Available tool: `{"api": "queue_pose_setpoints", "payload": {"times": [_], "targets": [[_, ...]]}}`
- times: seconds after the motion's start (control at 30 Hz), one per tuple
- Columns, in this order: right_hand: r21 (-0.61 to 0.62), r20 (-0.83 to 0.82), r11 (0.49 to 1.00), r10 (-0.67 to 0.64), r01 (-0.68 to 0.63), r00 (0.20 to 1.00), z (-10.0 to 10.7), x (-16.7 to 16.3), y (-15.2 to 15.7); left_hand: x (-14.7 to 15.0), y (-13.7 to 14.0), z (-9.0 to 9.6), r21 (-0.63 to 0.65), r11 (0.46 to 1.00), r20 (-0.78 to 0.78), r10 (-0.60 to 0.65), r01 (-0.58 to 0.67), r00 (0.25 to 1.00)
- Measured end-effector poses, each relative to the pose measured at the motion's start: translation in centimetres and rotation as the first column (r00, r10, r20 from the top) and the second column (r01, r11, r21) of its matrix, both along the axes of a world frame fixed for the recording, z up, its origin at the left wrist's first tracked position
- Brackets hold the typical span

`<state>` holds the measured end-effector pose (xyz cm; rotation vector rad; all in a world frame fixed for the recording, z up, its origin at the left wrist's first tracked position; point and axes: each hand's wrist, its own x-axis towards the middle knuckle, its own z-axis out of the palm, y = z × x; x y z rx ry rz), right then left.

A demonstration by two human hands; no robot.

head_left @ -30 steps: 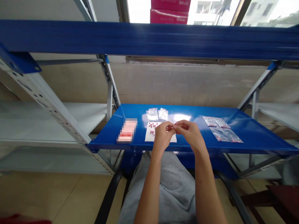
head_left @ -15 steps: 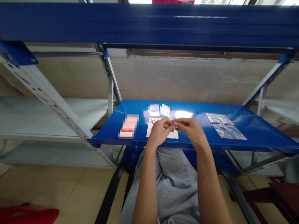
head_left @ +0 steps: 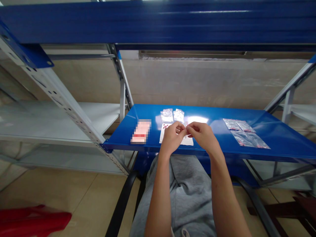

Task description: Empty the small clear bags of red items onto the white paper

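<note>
My left hand and my right hand meet over the front of the blue shelf, fingertips pinched together. Between them shows a narrow clear strip with a reddish edge, which looks like a small plastic zip bag seen edge-on; the fingers hide most of it. Beneath my hands lies a white paper sheet, partly covered by them. Small dark red pieces rest on its left part. Just behind the sheet are two lots of clear zip bags, one on the left and one on the right.
Several clear bags with red bits lie flat on the right of the blue shelf. A blurred pink-and-red rectangle is at the left. A blue beam crosses above, with metal uprights on either side.
The view has shifted slightly, so the shelf and its things appear a little further right. My hands stay pinched together over the sheet, the bag's edge now showing more upright between them.
</note>
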<state>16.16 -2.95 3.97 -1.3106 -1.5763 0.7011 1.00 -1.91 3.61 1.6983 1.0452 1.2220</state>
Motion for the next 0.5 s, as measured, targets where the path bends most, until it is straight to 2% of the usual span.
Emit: {"api": "queue_pose_setpoints", "payload": {"times": [0.3, 0.5], "targets": [[-0.001, 0.043, 0.999, 0.032, -0.032, 0.999, -0.12, 0.22, 0.23, -0.17, -0.14, 0.07, 0.026, 1.000, 0.005, 0.007, -0.007, 1.000], [0.006, -0.003, 1.000, -0.011, 0.011, 1.000, 0.00, -0.29, -0.11, -0.12, -0.35, 0.47, 0.095, 0.991, 0.011, 0.097, -0.097, 0.995]]}}
